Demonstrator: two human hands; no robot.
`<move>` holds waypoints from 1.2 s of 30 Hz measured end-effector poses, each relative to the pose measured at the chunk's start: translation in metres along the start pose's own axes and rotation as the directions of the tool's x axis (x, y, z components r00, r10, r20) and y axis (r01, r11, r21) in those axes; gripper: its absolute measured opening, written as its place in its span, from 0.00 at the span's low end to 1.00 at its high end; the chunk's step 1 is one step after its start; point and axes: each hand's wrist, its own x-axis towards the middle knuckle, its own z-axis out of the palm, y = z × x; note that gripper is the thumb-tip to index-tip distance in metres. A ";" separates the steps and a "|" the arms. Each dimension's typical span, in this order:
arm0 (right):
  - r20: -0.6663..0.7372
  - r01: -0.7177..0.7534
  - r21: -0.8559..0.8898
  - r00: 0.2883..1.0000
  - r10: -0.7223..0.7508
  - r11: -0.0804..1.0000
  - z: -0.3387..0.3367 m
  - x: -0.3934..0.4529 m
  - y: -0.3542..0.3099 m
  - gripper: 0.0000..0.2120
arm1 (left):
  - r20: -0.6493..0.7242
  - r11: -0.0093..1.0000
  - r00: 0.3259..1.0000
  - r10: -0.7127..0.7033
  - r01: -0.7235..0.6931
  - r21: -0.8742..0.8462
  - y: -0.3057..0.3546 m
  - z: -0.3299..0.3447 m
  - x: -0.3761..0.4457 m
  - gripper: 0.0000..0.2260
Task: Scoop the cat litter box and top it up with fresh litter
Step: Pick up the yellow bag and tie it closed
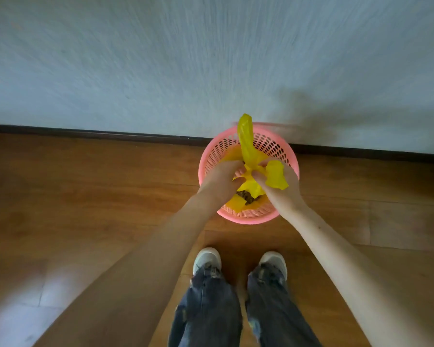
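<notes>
Both hands meet over a pink mesh basket (248, 214) that stands on the wooden floor (85, 196) against the wall (161, 58), and the step in hand looks like tying off the yellow bag (247, 144) that lines it. The left hand (222, 175) and the right hand (283, 181) sit close together, each pinching a bunched ear of the bag; 1 ear stands up toward the wall, the other flops over the right hand. Dark scooped clumps (247, 196) show through the gap below the hands, so the mouth is not yet closed. To do this well, gather both ears low, near the contents, cross them and pull the knot snug before lifting, keeping the bag upright so nothing spills into the basket. The litter box itself is not in view.
</notes>
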 end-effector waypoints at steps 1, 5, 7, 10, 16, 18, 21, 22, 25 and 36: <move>0.009 0.014 -0.008 1.000 -0.014 1.000 0.004 0.004 0.011 0.02 | 0.010 1.000 1.000 -0.003 0.003 0.026 -0.009 0.007 0.006 0.07; 0.015 0.027 -0.088 1.000 -0.026 0.996 0.020 0.023 0.060 0.05 | 0.035 0.988 0.999 -0.017 0.011 0.156 -0.034 0.030 0.026 0.07; 0.031 0.023 -0.131 0.999 -0.019 0.991 0.027 0.033 0.084 0.05 | 0.058 0.969 0.998 -0.036 0.020 0.245 -0.040 0.037 0.035 0.08; 0.037 0.003 -0.198 0.999 0.004 0.980 0.036 0.050 0.109 0.05 | 0.089 0.924 0.994 -0.058 0.020 0.383 -0.047 0.045 0.045 0.10; 0.114 0.044 -0.300 0.993 -0.010 0.953 0.055 0.072 0.129 0.17 | 0.067 0.922 0.995 -0.069 0.038 0.384 -0.056 0.051 0.052 0.10; 0.150 0.018 -0.389 0.988 0.044 0.921 0.060 0.074 0.136 0.19 | 0.072 0.924 0.995 -0.070 0.037 0.381 -0.057 0.051 0.052 0.09; 0.175 -0.044 -0.426 0.976 0.130 0.904 0.060 0.073 0.144 0.20 | 0.064 0.937 0.998 -0.012 -0.011 0.348 -0.062 0.050 0.046 0.08; 0.195 -0.019 -0.436 0.974 0.115 0.900 0.058 0.072 0.141 0.19 | 0.050 0.939 0.998 0.027 -0.042 0.340 -0.062 0.049 0.043 0.08; 0.209 0.159 -0.477 0.976 -0.064 0.864 0.046 0.066 0.129 0.04 | 0.002 0.903 0.987 0.164 -0.151 0.401 -0.062 0.043 0.035 0.14; 0.458 0.322 -0.766 0.881 0.120 0.557 0.033 0.049 0.117 0.22 | 0.381 0.668 0.924 0.021 -0.297 0.683 -0.061 0.053 0.042 0.24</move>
